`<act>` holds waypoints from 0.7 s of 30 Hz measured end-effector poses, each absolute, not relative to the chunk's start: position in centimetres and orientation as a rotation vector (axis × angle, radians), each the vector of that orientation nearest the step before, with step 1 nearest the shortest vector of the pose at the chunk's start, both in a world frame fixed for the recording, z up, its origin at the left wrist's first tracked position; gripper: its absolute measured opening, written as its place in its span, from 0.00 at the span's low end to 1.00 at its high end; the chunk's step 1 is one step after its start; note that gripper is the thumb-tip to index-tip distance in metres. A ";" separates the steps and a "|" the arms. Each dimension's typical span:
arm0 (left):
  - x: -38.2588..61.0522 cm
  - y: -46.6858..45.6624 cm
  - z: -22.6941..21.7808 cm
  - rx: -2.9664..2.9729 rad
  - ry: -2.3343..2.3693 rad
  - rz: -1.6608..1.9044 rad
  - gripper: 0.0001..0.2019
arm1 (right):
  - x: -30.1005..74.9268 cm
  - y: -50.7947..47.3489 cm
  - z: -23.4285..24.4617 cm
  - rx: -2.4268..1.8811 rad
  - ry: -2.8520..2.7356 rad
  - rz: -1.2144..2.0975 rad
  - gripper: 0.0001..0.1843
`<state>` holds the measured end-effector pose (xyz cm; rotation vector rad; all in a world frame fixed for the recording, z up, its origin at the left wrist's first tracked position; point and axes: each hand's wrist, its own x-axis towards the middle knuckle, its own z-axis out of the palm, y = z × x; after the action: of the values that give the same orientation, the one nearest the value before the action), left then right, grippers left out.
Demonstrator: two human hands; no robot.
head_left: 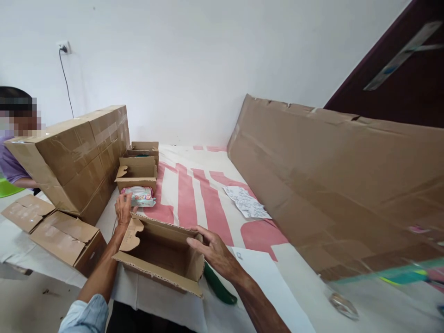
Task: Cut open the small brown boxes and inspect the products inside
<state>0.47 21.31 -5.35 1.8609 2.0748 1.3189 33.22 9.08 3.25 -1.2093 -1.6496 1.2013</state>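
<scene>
An open cardboard box [163, 273] stands on the table in front of me, its flaps folded out and its visible inside bare. My right hand [215, 252] grips the box's right end, thumb over the inner side and fingers along the far edge. Beyond the box's left end, my left hand [123, 209] is closed around the left end of a pack of wet wipes [142, 196] with a colourful wrapper. Part of its grip is hidden. A dark green curved object [220, 286] lies under my right wrist, partly covered by the box.
More open boxes [137, 182] line up behind the wipes. A stacked carton wall [83, 152] and a closed box [65, 236] stand left; a person [15, 157] sits beyond. A large cardboard panel [329, 185] bounds the right. Papers [246, 202] and a tape roll [343, 305] lie on the table.
</scene>
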 end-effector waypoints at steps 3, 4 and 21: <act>1.7 21.3 -5.5 2.019 2.142 1.156 0.31 | 33.0 8.8 3.7 -1.166 -1.625 1.235 0.23; 2.0 21.6 -5.5 2.046 2.169 1.121 0.31 | 33.0 8.7 3.8 -1.156 -1.615 1.250 0.23; 2.3 33.1 -3.3 1.899 2.135 1.180 0.28 | 33.9 8.2 3.2 -1.353 -1.537 1.196 0.25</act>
<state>2.34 33.13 -3.25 1.8991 2.1352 1.1798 33.93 8.19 3.15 -1.3526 -1.5369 1.1964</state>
